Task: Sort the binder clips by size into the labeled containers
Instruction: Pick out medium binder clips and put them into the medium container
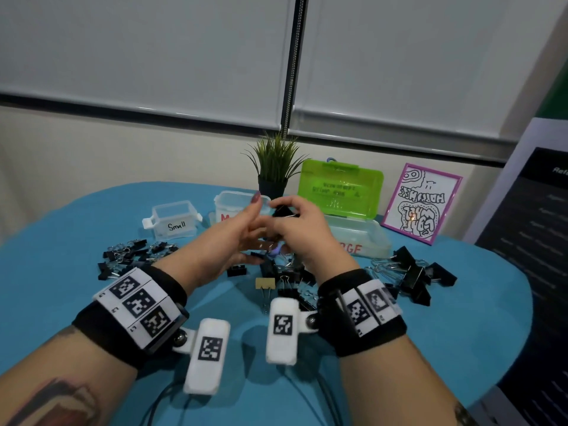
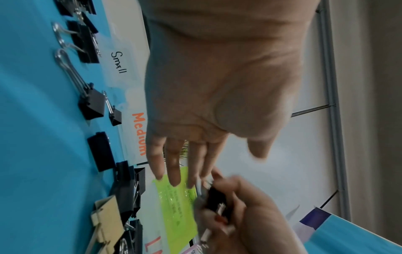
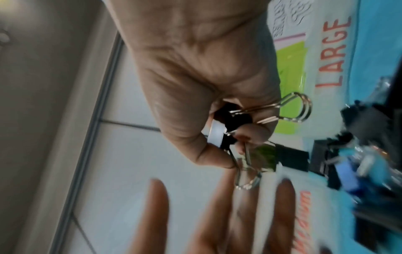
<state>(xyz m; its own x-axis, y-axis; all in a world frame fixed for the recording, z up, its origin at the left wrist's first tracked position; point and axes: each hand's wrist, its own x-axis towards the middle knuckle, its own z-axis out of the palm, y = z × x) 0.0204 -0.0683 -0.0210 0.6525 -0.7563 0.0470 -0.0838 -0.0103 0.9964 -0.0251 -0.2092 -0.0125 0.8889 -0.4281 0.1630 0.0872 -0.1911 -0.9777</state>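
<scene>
A blue tablecloth (image 1: 76, 241) is spread over a rounded table, and loose clips are scattered across it from 9 to 3 o'clock of the hands: a small pile (image 1: 129, 256) at 9 o'clock, a mixed heap (image 1: 285, 281) with one tan clip (image 1: 265, 283) just below the hands, and a large pile (image 1: 412, 272) at 3 o'clock. Above the heap the two hands are brought together. The right hand (image 1: 302, 229) is curled, and black clips (image 3: 228, 120) are gripped in it between thumb and fingers, with wire handles sticking out on both sides; how many are held cannot be told. The left hand (image 1: 233, 235) is held flat beside it with fingers (image 2: 174, 165) straight and spread, nothing being grasped, its fingertips close to the clips; whether they touch cannot be told. Beyond the hands three clear containers are lined up: the Small box (image 1: 175, 218) at 10 o'clock, the Medium box (image 1: 227, 204) at 12 o'clock, partly hidden by the hands, and the Large box (image 1: 365, 238) at 2 o'clock, whose green lid (image 1: 341, 187) is stood open. Farther back a potted plant (image 1: 275, 164) is set at 12 o'clock and a pink-framed drawing (image 1: 421, 202) is leaned at 2 o'clock against a cream wall, above which white roller blinds (image 1: 153, 50) are drawn down.
</scene>
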